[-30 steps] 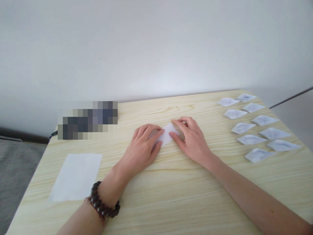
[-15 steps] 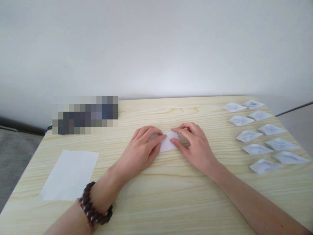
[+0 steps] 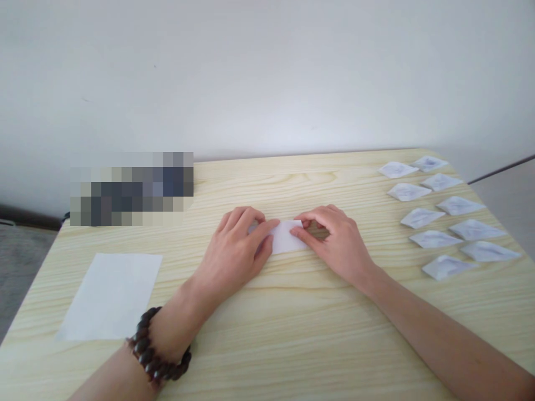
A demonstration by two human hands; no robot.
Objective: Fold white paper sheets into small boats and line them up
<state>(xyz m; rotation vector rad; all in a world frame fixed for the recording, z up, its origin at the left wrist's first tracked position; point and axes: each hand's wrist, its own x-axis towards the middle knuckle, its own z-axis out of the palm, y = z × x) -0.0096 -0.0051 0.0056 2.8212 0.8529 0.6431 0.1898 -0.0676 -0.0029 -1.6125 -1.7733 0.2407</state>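
Table [image 3: 292,334], light wood grain, against a plain pale wall [image 3: 267,78]. Small white paper [image 3: 285,238] lies flat near the middle of the table, a little nearer the far edge than the near one. Left hand [image 3: 236,250]: spread and uncurled, palm down, fingertips resting on the left end of the small white paper and covering part of it; it presses rather than grips. Dark bead bracelet [image 3: 156,351] on the left wrist, near the near edge. Right hand [image 3: 334,245]: fingers curled, thumb and forefinger meeting on the right end of the small white paper in a pinch; the other fingers are tucked behind, and I cannot tell whether they touch the table. The two hands are close, with only the middle strip of the paper showing between them. Flat white sheet [image 3: 111,295] lies alone by the left edge, toward the near left corner, well apart from both hands. Ten folded paper pieces [image 3: 421,218], pointed at both ends, with faint grey marking, are set out in two rows along the right edge, running from the far right corner toward the near side, none touching a hand. Pixelated patch [image 3: 131,189] covers something at the far left corner; contents not legible.
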